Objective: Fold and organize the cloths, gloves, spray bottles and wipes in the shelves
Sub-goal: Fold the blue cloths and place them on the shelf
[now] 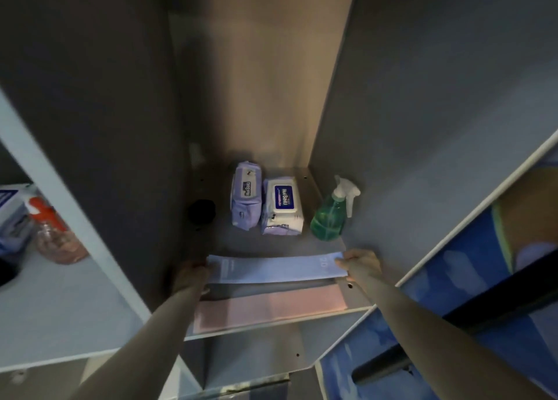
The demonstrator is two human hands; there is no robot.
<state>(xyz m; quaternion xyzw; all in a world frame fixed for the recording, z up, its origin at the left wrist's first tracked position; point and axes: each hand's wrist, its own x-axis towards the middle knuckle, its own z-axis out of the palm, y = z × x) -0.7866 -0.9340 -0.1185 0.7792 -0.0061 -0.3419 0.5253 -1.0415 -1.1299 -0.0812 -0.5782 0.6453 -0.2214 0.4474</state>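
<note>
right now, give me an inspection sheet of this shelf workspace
surface: grey shelf, inside a narrow cabinet bay
job's things: blue cloth held flat above pink cloth; two wipes packs side by side at back; green spray bottle upright at right wall
clutter: dark round object, too dim to identify
hands: left hand and right hand each grip a cloth end
cables: nothing seen
surroundings: red-topped bottle on neighbouring left shelf
</note>
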